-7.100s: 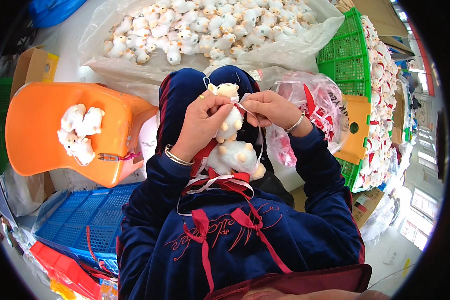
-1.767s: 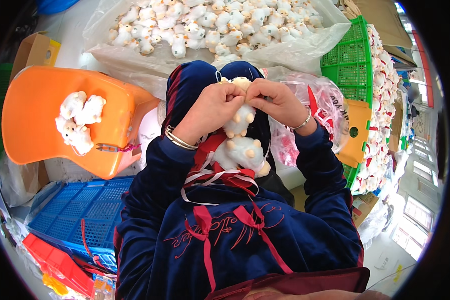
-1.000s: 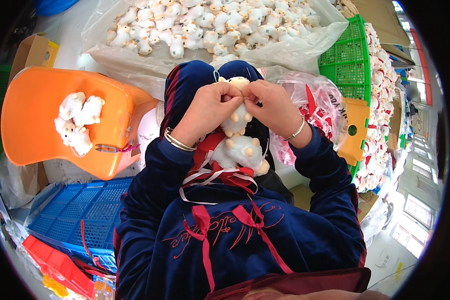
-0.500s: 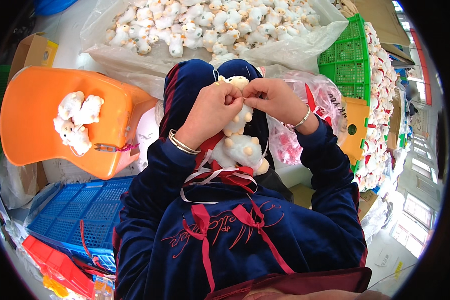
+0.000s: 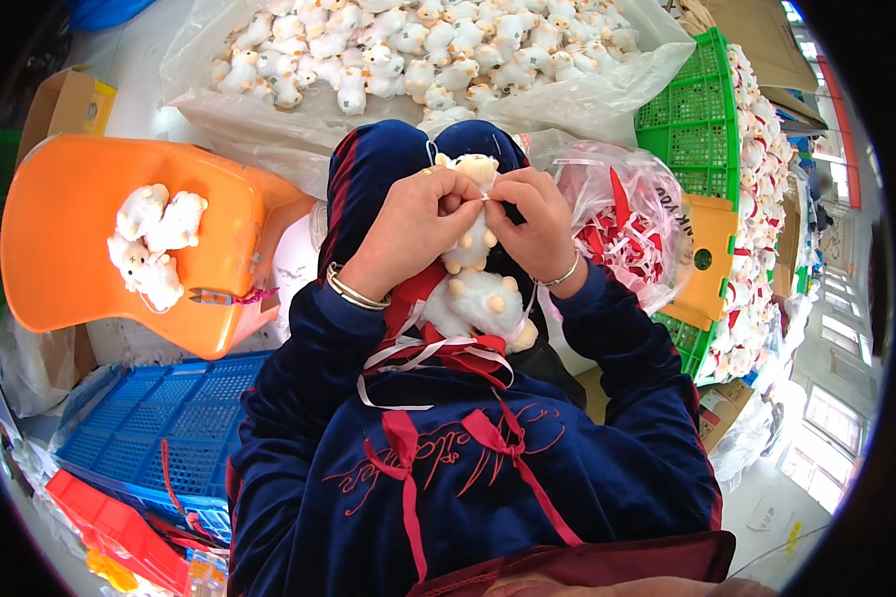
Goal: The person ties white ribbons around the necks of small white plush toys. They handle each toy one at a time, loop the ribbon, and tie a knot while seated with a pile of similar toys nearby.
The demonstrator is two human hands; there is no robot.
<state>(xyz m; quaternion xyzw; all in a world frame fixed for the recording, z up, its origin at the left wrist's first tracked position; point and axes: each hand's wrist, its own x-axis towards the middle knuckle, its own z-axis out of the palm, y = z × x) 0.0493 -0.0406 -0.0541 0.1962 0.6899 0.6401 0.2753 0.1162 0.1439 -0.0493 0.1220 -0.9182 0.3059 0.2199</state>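
Bagged plush toys (image 5: pixel 438 50) lie beyond both hands. I see the small plush sheep (image 5: pixel 471 234) upright between them, long axis vertical; left hand (image 5: pixel 413 224) and right hand (image 5: pixel 533 219) pinch its neck, equally near.

There is one view. The camera sits on the person's head and looks straight down, very close to the lap (image 5: pixel 468 468) in blue clothes. The round picture bends near its rim. An orange chair (image 5: pixel 60 249) is at the left, a green crate (image 5: pixel 702 119) at the right, and a bag of plush toys (image 5: pixel 418 60) at the top.
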